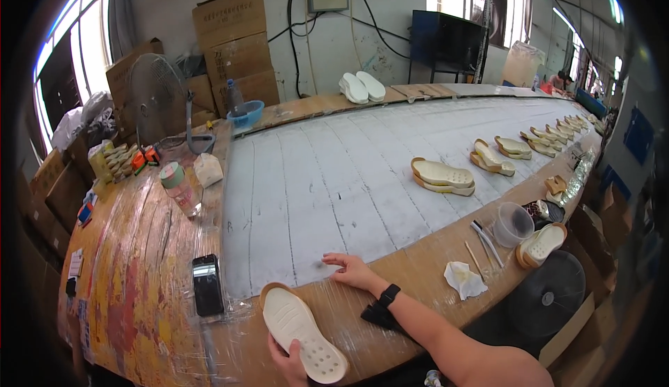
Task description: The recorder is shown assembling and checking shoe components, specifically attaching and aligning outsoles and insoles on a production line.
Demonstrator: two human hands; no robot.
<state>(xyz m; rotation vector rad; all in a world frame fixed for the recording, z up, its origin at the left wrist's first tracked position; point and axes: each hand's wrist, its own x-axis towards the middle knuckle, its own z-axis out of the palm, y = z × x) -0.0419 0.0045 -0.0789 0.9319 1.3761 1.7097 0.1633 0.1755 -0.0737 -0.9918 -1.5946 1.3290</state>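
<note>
My left hand point(290, 365) grips a cream shoe sole point(301, 328) with a tan rim, near the table's front edge. The sole's ridged end points away from me and its end with round holes is near me. Above the table edge, my right hand point(350, 272) holds nothing, fingers apart, just right of and beyond the sole. A black watch point(389, 294) is on that wrist, and a dark cloth-like item point(380, 315) lies partly hidden beneath the forearm. Farther off, a pair of soles point(443, 176) rests on the white belt point(313, 199).
More soles point(512, 147) run along the belt's right side. A phone point(207, 286), a bottle point(180, 188) and a fan point(155, 101) stand left. At right are crumpled paper point(465, 280), a brush-like tool point(486, 242), a clear tub point(513, 224) and another sole pair point(542, 245).
</note>
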